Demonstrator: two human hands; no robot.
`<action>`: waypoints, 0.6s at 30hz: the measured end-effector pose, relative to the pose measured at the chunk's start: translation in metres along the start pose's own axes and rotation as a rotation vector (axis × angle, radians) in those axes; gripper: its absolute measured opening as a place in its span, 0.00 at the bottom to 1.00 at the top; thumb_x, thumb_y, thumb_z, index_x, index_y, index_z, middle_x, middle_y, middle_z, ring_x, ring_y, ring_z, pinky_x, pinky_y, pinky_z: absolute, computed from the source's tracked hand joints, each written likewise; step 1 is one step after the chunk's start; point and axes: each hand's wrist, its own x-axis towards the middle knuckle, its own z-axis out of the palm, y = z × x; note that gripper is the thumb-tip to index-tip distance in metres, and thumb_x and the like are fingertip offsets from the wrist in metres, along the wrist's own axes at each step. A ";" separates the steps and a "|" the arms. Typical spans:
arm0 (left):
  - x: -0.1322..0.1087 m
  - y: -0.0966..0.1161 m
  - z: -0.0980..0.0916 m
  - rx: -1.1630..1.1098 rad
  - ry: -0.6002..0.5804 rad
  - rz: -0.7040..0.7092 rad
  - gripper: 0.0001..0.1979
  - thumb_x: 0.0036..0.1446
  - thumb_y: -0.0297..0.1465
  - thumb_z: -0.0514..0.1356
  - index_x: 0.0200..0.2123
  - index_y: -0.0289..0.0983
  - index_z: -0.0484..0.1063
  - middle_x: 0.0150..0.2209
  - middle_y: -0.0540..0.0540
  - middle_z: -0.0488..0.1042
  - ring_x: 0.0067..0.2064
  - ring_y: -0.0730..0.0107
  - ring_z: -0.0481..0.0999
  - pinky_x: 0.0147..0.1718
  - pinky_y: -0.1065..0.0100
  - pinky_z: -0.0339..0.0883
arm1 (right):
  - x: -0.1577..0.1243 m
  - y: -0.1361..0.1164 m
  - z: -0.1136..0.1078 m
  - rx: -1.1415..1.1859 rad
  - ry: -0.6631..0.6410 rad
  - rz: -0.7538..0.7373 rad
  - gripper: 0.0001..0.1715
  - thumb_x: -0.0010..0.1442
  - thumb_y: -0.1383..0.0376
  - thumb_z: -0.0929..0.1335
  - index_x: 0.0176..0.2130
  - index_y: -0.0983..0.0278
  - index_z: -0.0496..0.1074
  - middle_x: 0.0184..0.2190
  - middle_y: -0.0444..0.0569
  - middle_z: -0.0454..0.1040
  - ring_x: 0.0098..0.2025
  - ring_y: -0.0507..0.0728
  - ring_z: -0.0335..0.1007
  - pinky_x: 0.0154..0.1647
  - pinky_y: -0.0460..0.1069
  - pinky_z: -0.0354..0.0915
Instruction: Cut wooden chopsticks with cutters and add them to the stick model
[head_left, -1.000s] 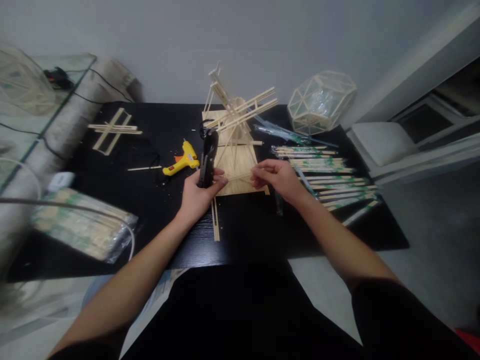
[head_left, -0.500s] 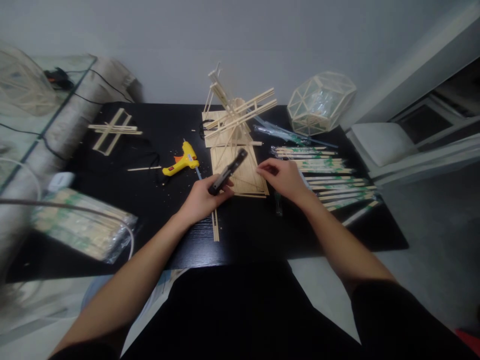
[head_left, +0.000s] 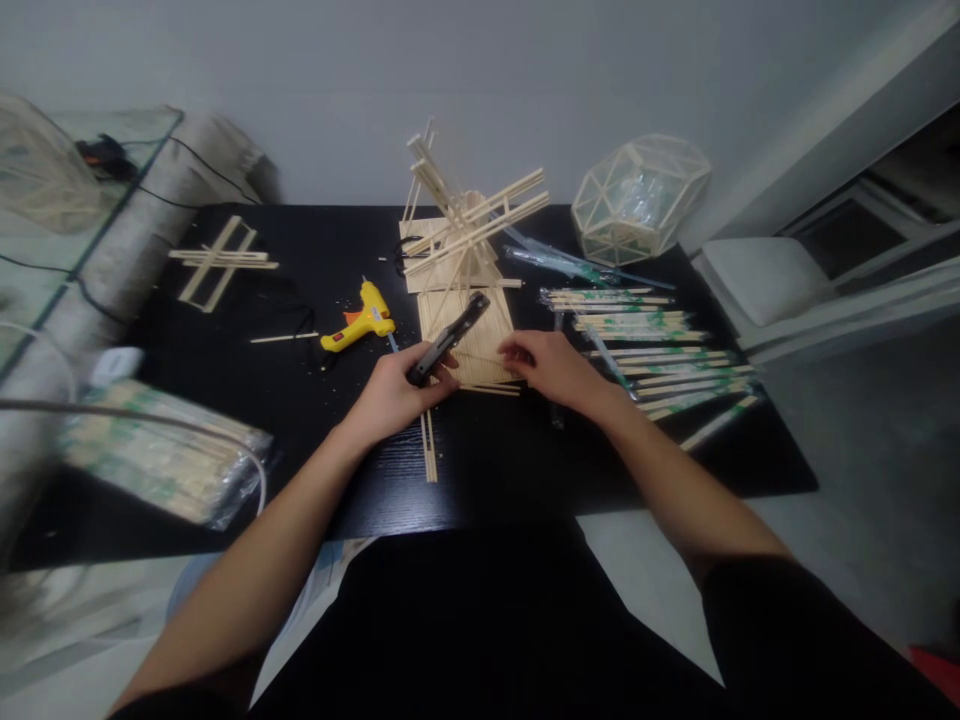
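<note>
My left hand (head_left: 397,395) is closed around a black utility knife (head_left: 454,338), which points up and away to the right. Fingers pinched, my right hand (head_left: 553,368) is over the right edge of a slatted wooden panel (head_left: 484,318). A thin wooden stick (head_left: 481,362) spans the gap between both hands, its right end at the right fingertips. Loose sticks (head_left: 491,388) lie at the panel's near edge, and a few more (head_left: 429,450) stick out below my left hand. Just beyond stands a windmill-like stick model (head_left: 469,235) with crossed blades.
A yellow glue gun (head_left: 361,322) lies left of the panel. Farther left are a crossed stick frame (head_left: 223,262) and a bagged stick pack (head_left: 165,450). Wrapped stick bundles (head_left: 637,325) spread along the right, before a faceted stick-framed shape (head_left: 641,200). A cable (head_left: 150,412) crosses the left side.
My right hand has moved slightly left and down, closer to my left hand. The left hand and knife have shifted a little left. Glue gun and model stay in place.
</note>
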 end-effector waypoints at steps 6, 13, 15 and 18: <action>0.002 -0.001 0.001 -0.031 0.002 -0.028 0.11 0.55 0.35 0.68 0.42 0.39 0.78 0.33 0.47 0.81 0.37 0.63 0.82 0.44 0.60 0.75 | -0.002 0.004 0.008 -0.181 -0.018 -0.113 0.13 0.70 0.71 0.63 0.47 0.65 0.75 0.46 0.58 0.78 0.49 0.64 0.72 0.54 0.60 0.68; 0.004 -0.005 0.003 -0.116 0.099 -0.030 0.29 0.50 0.34 0.72 0.55 0.41 0.70 0.32 0.51 0.78 0.34 0.66 0.79 0.39 0.64 0.74 | -0.004 -0.008 0.001 0.107 -0.117 -0.107 0.12 0.68 0.70 0.64 0.45 0.64 0.78 0.46 0.54 0.78 0.48 0.59 0.75 0.54 0.55 0.68; 0.004 -0.006 0.004 -0.122 0.124 -0.033 0.31 0.50 0.33 0.72 0.57 0.41 0.69 0.32 0.52 0.78 0.34 0.66 0.79 0.39 0.63 0.74 | -0.004 -0.013 -0.001 0.183 -0.165 -0.079 0.11 0.66 0.70 0.66 0.44 0.64 0.78 0.44 0.53 0.79 0.45 0.57 0.76 0.51 0.53 0.69; 0.005 -0.005 0.005 -0.091 0.158 -0.024 0.30 0.48 0.33 0.73 0.54 0.41 0.70 0.33 0.52 0.76 0.35 0.66 0.79 0.39 0.64 0.74 | -0.006 -0.020 -0.003 0.267 -0.231 0.008 0.11 0.66 0.69 0.67 0.46 0.66 0.78 0.38 0.50 0.80 0.35 0.54 0.76 0.42 0.50 0.69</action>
